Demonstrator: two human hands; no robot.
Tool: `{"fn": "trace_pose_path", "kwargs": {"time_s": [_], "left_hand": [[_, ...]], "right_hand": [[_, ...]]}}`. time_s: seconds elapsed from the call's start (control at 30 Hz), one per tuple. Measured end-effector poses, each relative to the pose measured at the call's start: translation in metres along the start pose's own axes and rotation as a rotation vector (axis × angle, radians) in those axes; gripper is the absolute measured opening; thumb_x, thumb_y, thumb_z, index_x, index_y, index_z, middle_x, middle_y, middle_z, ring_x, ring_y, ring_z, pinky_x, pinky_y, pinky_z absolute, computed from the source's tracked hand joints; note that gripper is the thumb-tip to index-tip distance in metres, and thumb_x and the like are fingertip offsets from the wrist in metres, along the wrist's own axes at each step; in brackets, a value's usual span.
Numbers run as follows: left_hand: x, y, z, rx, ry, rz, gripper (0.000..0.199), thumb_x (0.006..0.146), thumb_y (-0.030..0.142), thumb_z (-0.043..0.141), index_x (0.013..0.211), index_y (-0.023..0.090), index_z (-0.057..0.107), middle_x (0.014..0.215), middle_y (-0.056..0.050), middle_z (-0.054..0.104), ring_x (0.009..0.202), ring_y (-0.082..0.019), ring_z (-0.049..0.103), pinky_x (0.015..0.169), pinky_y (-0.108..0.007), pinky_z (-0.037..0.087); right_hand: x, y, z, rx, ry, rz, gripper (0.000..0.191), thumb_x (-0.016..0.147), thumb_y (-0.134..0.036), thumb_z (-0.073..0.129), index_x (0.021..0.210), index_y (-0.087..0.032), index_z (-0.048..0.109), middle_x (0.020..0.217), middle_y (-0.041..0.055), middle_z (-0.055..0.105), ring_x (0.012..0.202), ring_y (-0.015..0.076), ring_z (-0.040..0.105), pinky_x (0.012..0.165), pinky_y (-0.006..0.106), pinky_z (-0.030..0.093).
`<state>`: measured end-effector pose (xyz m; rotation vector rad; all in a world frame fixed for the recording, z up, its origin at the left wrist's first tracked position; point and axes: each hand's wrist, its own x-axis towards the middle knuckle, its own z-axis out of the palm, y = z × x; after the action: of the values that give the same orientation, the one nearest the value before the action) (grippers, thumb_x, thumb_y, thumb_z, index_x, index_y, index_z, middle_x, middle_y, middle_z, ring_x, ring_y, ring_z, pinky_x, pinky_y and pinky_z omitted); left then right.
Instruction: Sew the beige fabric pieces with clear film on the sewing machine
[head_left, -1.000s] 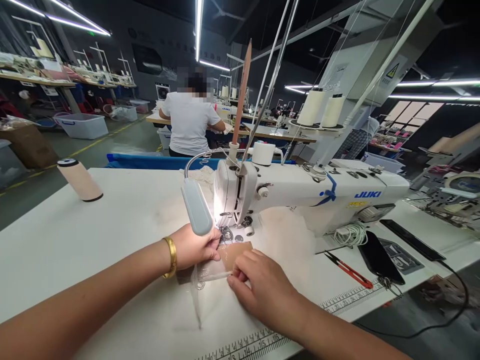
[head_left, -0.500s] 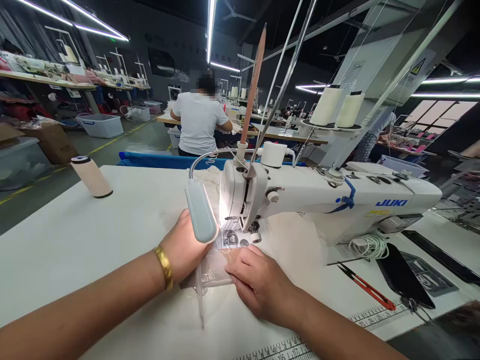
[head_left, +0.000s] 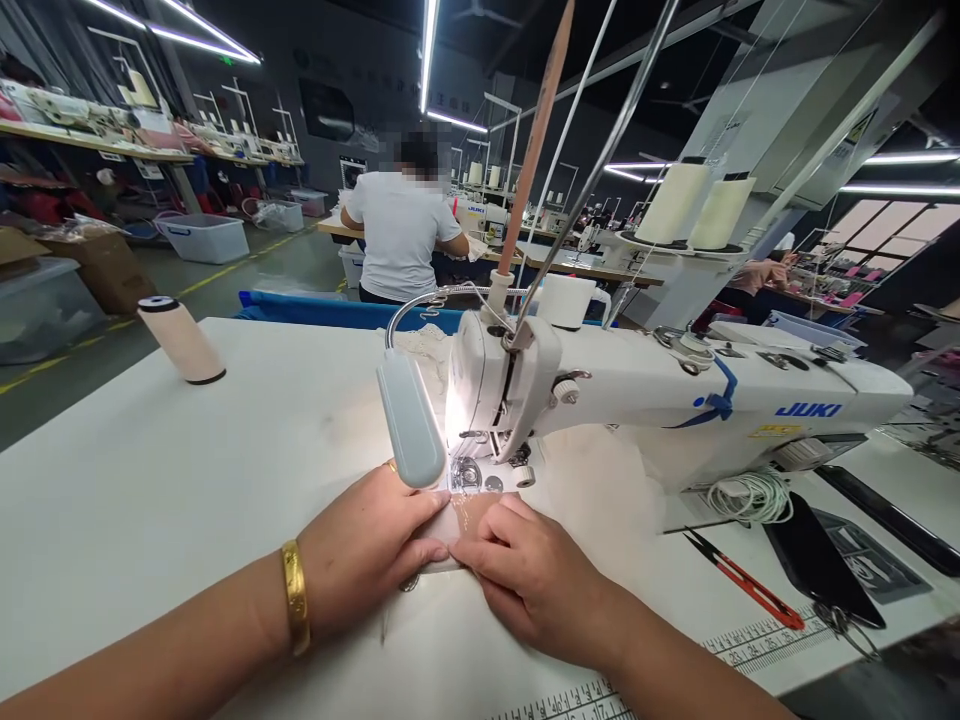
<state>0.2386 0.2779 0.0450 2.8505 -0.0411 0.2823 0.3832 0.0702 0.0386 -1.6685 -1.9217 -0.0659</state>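
Note:
Just in front of the presser foot of a white JUKI sewing machine (head_left: 622,370) lies a small piece of sheer fabric (head_left: 466,510) with a pale, glittery pattern. My left hand (head_left: 367,545), with a gold bangle at the wrist, holds the fabric's left side between thumb and forefinger. Curled fingers of my right hand (head_left: 529,570) pinch its right side, close to the left thumb. A grey-green lamp head (head_left: 411,425) hangs over the left fingertips and lights the needle area. The fabric's underside and some fingertips are hidden.
A peach thread cone (head_left: 184,340) stands at the left. Red-handled thread snips (head_left: 742,578), a black phone (head_left: 821,560) and a coiled white cord (head_left: 750,496) lie right. Ruler markings (head_left: 757,640) run along the front edge. A person in white (head_left: 401,235) sits ahead at another table.
My left hand has come out from behind the lamp and moved toward my right hand, onto the fabric's left part. My right hand stays nearly in place. The view has shifted slightly.

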Motion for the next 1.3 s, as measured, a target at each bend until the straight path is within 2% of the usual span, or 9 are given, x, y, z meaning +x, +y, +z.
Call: {"fn": "trace_pose_path", "kwargs": {"time_s": [0.13,0.3,0.43,0.6,0.73,0.83,1.0,1.1,1.3], "left_hand": [[0.001,0.000,0.000,0.003,0.003,0.024,0.036,0.105,0.045,0.053,0.120,0.020,0.073,0.110,-0.012,0.071,0.087,-0.029,0.063,0.066,-0.036,0.047],[0.001,-0.001,-0.001,0.006,-0.023,0.019,0.032,0.100,0.034,0.058,0.125,0.020,0.072,0.114,-0.012,0.070,0.093,-0.030,0.065,0.073,-0.039,0.050],[0.001,0.000,-0.002,0.025,-0.046,0.012,0.031,0.096,0.029,0.059,0.124,0.021,0.071,0.116,-0.012,0.070,0.098,-0.032,0.064,0.078,-0.042,0.052],[0.002,0.001,-0.006,0.040,-0.065,0.012,0.028,0.093,0.026,0.059,0.117,0.020,0.072,0.117,-0.012,0.071,0.089,-0.029,0.065,0.064,-0.035,0.047],[0.003,0.001,-0.005,0.051,-0.037,0.044,0.024,0.092,0.027,0.059,0.110,0.021,0.073,0.112,-0.011,0.070,0.086,-0.028,0.064,0.063,-0.035,0.044],[0.004,0.000,-0.005,0.061,0.028,0.062,0.024,0.097,0.028,0.051,0.106,0.020,0.072,0.108,-0.011,0.070,0.083,-0.028,0.062,0.066,-0.038,0.045],[0.012,-0.003,-0.008,0.013,0.112,0.040,0.022,0.101,0.023,0.046,0.097,0.021,0.068,0.102,-0.008,0.069,0.097,-0.030,0.060,0.090,-0.049,0.046],[0.019,-0.007,-0.008,-0.035,0.104,0.012,0.015,0.098,0.023,0.054,0.087,0.021,0.063,0.094,-0.007,0.066,0.096,-0.030,0.057,0.089,-0.048,0.044],[0.026,-0.013,-0.009,-0.144,0.066,-0.003,0.024,0.101,0.026,0.052,0.078,0.021,0.058,0.083,-0.001,0.067,0.084,-0.023,0.058,0.087,-0.042,0.042]], "right_hand": [[0.000,0.000,-0.002,0.009,-0.002,-0.028,0.030,0.098,-0.006,0.053,0.115,-0.018,0.074,0.090,0.0047,0.057,0.086,0.0204,0.048,0.073,0.031,0.044],[-0.001,0.001,-0.004,0.056,0.027,-0.054,0.032,0.098,-0.006,0.052,0.116,-0.022,0.073,0.089,0.0033,0.057,0.084,0.0195,0.049,0.073,0.031,0.045],[-0.003,0.007,-0.002,0.101,0.096,0.009,0.036,0.096,-0.004,0.050,0.123,-0.022,0.067,0.090,0.0029,0.063,0.082,0.0197,0.051,0.074,0.033,0.047],[-0.001,0.010,0.002,0.070,0.083,0.056,0.033,0.095,-0.003,0.049,0.114,-0.021,0.069,0.087,0.0028,0.061,0.079,0.0199,0.048,0.070,0.033,0.044],[0.001,0.006,0.004,0.066,0.077,0.035,0.035,0.094,-0.003,0.050,0.119,-0.020,0.068,0.087,0.0028,0.061,0.081,0.0202,0.048,0.071,0.032,0.044],[0.002,0.004,0.004,0.043,0.044,0.033,0.037,0.093,-0.002,0.050,0.119,-0.021,0.068,0.087,0.0029,0.060,0.081,0.0206,0.047,0.070,0.032,0.043],[0.002,0.002,0.002,0.041,0.020,0.020,0.036,0.090,0.000,0.050,0.113,-0.022,0.068,0.090,0.0035,0.060,0.082,0.0206,0.046,0.071,0.031,0.042],[0.002,0.002,0.002,0.035,0.013,0.024,0.037,0.090,0.001,0.050,0.113,-0.022,0.068,0.091,0.0038,0.059,0.082,0.0206,0.046,0.070,0.031,0.042],[0.001,0.002,0.003,0.039,0.030,0.015,0.038,0.089,0.000,0.049,0.113,-0.021,0.068,0.090,0.0040,0.058,0.081,0.0205,0.045,0.069,0.031,0.041]]}}
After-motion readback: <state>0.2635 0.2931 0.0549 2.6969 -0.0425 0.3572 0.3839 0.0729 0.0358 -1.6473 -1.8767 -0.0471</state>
